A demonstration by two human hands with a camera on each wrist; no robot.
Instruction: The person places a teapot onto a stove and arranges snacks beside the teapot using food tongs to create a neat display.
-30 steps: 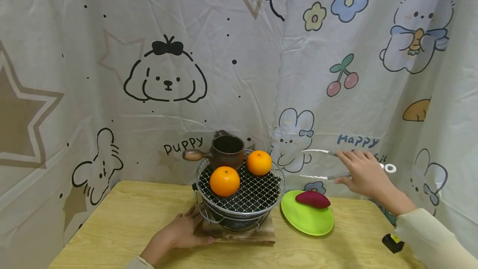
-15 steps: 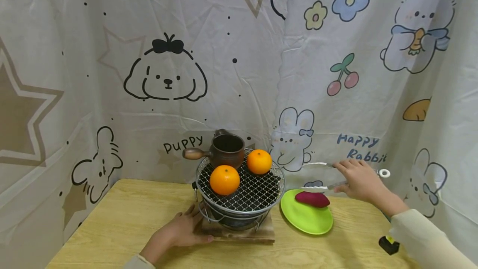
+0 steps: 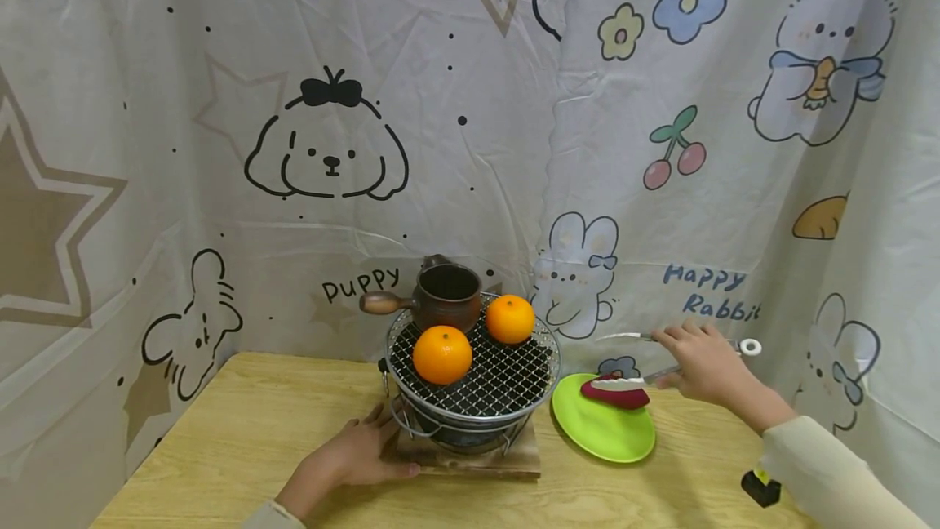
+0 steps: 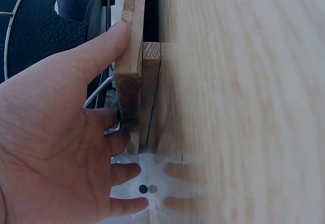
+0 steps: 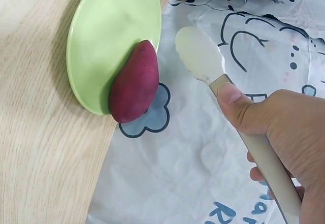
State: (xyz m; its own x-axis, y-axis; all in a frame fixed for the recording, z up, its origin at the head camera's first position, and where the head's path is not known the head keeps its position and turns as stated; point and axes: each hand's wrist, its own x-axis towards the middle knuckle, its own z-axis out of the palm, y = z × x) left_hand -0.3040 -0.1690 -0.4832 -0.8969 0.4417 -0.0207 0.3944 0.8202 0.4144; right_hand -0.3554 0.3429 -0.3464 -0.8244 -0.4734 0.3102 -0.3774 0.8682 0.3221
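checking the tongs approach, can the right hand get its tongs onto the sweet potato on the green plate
Probably yes: the right hand grips open tongs whose tips flank the sweet potato, which lies uncovered on the green plate.

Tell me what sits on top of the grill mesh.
On the grill mesh sit two oranges and a brown clay pot with a wooden side handle. The pot's inside looks dark; any contents cannot be seen.

I count two oranges [image 3: 441, 354] [image 3: 510, 319], one clay pot [image 3: 445, 295], one grill [image 3: 473, 386], one green plate [image 3: 604, 429], one sweet potato [image 3: 615, 394], one pair of tongs [image 3: 661, 357], two hands [image 3: 352, 457] [image 3: 707, 363].
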